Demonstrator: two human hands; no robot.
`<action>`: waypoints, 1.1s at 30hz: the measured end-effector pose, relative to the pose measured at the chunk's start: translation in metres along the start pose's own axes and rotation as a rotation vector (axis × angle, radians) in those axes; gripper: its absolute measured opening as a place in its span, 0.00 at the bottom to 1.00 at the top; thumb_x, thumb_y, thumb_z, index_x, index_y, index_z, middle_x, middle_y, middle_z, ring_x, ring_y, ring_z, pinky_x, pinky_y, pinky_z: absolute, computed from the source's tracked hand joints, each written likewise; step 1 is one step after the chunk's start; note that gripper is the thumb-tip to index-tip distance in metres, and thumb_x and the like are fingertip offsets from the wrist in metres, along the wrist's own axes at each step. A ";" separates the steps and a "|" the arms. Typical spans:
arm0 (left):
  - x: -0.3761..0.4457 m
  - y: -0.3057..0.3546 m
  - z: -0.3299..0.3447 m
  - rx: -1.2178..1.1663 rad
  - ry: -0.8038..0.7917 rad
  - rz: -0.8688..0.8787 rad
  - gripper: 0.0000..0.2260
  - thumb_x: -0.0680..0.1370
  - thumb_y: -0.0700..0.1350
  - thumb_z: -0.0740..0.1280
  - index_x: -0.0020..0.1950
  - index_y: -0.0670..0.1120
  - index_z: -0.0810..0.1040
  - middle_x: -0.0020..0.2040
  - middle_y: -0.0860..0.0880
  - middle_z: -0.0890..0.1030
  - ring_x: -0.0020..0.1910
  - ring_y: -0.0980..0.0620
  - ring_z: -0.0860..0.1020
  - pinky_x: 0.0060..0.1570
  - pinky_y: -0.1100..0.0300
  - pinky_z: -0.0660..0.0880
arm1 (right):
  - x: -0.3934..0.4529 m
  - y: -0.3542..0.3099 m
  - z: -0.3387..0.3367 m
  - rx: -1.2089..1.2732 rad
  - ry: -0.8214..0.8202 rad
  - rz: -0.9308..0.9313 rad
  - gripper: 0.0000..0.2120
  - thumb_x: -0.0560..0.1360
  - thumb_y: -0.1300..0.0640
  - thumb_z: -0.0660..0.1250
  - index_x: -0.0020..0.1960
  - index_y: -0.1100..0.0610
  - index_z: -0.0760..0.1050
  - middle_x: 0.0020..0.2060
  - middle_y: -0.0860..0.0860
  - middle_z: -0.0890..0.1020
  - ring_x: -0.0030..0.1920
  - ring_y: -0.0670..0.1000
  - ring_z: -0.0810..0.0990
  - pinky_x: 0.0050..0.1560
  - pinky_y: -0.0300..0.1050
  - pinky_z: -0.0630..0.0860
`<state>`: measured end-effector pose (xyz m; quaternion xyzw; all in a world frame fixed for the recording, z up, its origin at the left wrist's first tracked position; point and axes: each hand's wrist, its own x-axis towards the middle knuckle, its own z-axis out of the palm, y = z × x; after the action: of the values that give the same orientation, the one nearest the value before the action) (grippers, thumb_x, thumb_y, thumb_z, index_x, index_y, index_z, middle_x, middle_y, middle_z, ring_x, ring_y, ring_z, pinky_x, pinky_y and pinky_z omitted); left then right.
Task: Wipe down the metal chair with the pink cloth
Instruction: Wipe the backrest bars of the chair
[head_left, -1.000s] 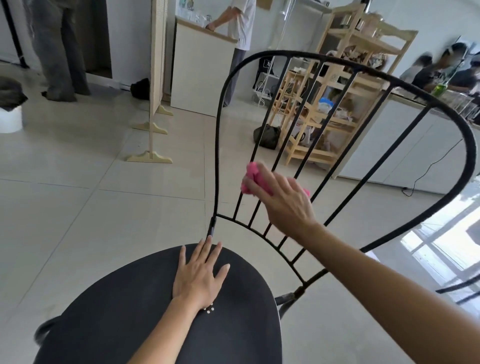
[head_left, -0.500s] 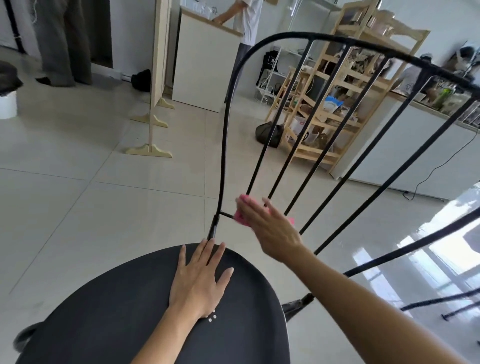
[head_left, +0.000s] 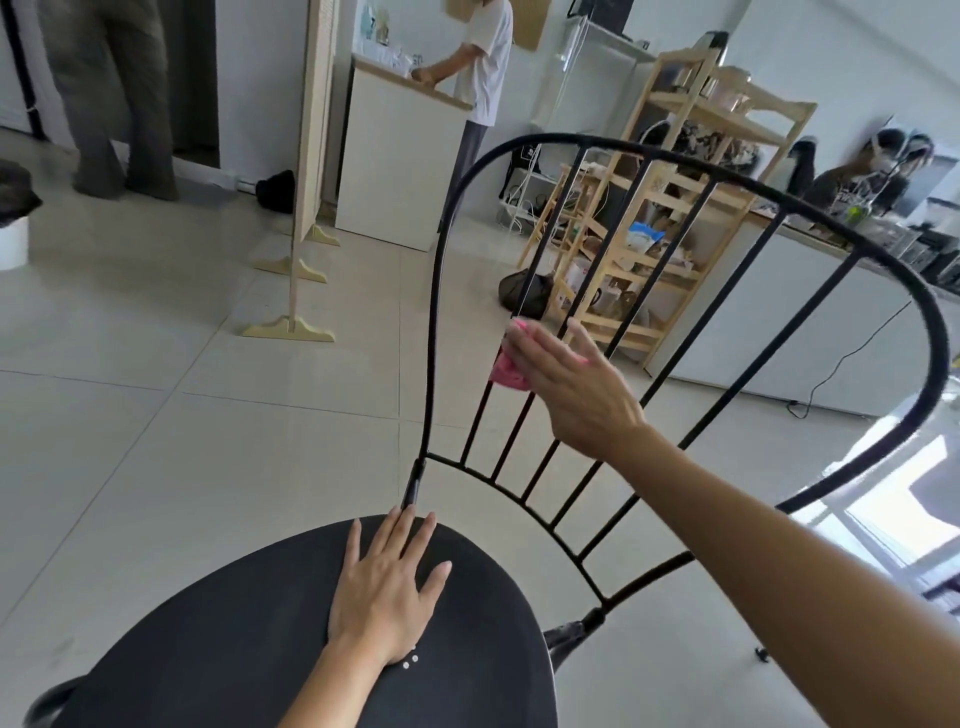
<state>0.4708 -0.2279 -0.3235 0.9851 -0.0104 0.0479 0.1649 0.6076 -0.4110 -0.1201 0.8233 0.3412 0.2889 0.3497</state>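
Observation:
A black metal chair (head_left: 431, 322) fills the view, with a round dark seat (head_left: 223, 639) below and a curved backrest of thin upright bars. My right hand (head_left: 571, 389) presses the pink cloth (head_left: 508, 371) flat against the left bars, about halfway up the backrest. Most of the cloth is hidden under my palm and fingers. My left hand (head_left: 387, 587) lies flat on the seat with the fingers spread, close to the left rear post.
A pale tiled floor surrounds the chair. A wooden shelf unit (head_left: 670, 218) with clutter stands behind the backrest, beside a white counter (head_left: 810, 338). A wooden panel on feet (head_left: 306, 208) stands at left. A person (head_left: 478, 67) works at a white cabinet; another person's legs (head_left: 114, 98) are far left.
My right hand slid the pink cloth down the bars toward the lower rail, then back up to mid-height. My left hand stayed flat on the seat. The view shifted slightly.

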 end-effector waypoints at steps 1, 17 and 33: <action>0.000 0.000 0.000 -0.004 -0.009 0.002 0.28 0.78 0.63 0.44 0.68 0.52 0.71 0.66 0.50 0.76 0.67 0.52 0.72 0.69 0.49 0.44 | 0.005 0.014 -0.009 -0.015 0.004 0.015 0.36 0.74 0.59 0.57 0.78 0.55 0.44 0.77 0.53 0.45 0.77 0.53 0.42 0.73 0.58 0.33; 0.005 -0.002 0.006 -0.005 0.016 0.015 0.28 0.78 0.63 0.45 0.66 0.50 0.74 0.64 0.50 0.78 0.65 0.51 0.74 0.69 0.50 0.44 | 0.054 0.115 -0.061 -0.042 0.078 0.272 0.31 0.80 0.50 0.51 0.78 0.54 0.43 0.78 0.53 0.45 0.78 0.54 0.43 0.75 0.57 0.38; 0.006 -0.002 0.012 0.079 0.100 -0.001 0.27 0.78 0.62 0.46 0.67 0.51 0.72 0.65 0.50 0.77 0.67 0.52 0.72 0.66 0.46 0.54 | -0.040 -0.118 0.056 0.072 -0.113 0.026 0.36 0.75 0.59 0.48 0.77 0.60 0.33 0.75 0.57 0.33 0.75 0.56 0.30 0.71 0.56 0.26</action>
<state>0.4776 -0.2301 -0.3347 0.9872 0.0004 0.0973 0.1262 0.5807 -0.4010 -0.2536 0.8547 0.3203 0.2339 0.3350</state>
